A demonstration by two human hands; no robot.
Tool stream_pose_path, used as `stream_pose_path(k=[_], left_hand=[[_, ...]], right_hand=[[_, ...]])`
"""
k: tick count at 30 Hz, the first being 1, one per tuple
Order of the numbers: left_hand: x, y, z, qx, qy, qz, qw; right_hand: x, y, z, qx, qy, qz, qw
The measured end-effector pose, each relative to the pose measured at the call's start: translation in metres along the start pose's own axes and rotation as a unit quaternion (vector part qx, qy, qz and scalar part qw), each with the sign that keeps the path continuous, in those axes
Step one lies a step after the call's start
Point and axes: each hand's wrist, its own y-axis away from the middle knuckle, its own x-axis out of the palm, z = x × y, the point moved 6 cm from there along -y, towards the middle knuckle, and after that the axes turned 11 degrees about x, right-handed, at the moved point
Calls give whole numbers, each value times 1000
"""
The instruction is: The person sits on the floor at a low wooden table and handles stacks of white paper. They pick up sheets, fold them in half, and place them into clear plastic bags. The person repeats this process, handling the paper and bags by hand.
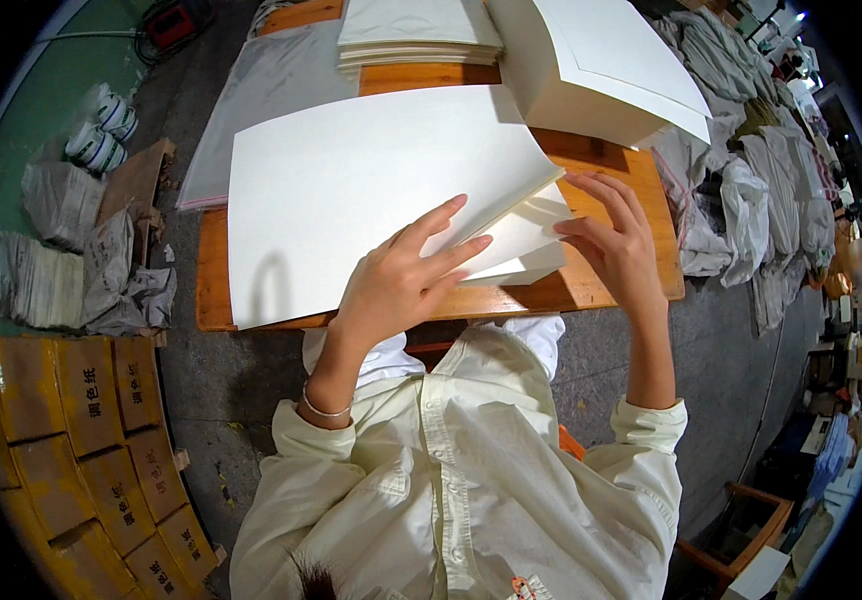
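A stack of large white paper sheets [351, 180] lies on the wooden table in front of me. Its near right corner is lifted and curls back, showing more white sheets [516, 240] beneath. My left hand [401, 265] rests at the near edge of the stack, fingers stretched and spread over the curled part. At the right corner is my right hand [616, 235], its fingers apart and bent toward the sheets. The fingertips are at or very near the curled edge; I cannot tell whether they touch it. Neither hand is closed around the paper.
Further back on the table [666, 235] stand a tall white paper stack [601, 80], a lower stack [416, 30] and a clear plastic bag [271, 100]. Taped cartons [91, 440] fill the lower left. Wrapped bundles [41, 280] lie left; grey plastic sheeting [751, 180] heaps right.
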Motion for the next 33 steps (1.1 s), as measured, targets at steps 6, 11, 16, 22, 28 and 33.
stream_pose_path(k=[6, 11, 16, 22, 28, 33], left_hand=[[4, 1, 6, -25, 12, -3, 1000], [1, 1, 7, -15, -14, -38, 999], [5, 2, 5, -1, -31, 20, 999], [2, 1, 1, -9, -20, 24, 999], [2, 0, 1, 8, -43, 20, 999], [2, 0, 2, 5, -36, 19, 999]], right_hand=[[3, 0, -9, 57, -25, -65, 996], [14, 4, -11, 121, -119, 55, 984], [34, 16, -6, 60, -94, 215, 970], [29, 14, -7, 64, -92, 189, 976], [15, 12, 14, -38, 7, 118, 992], [11, 7, 11, -53, 26, 106, 993]])
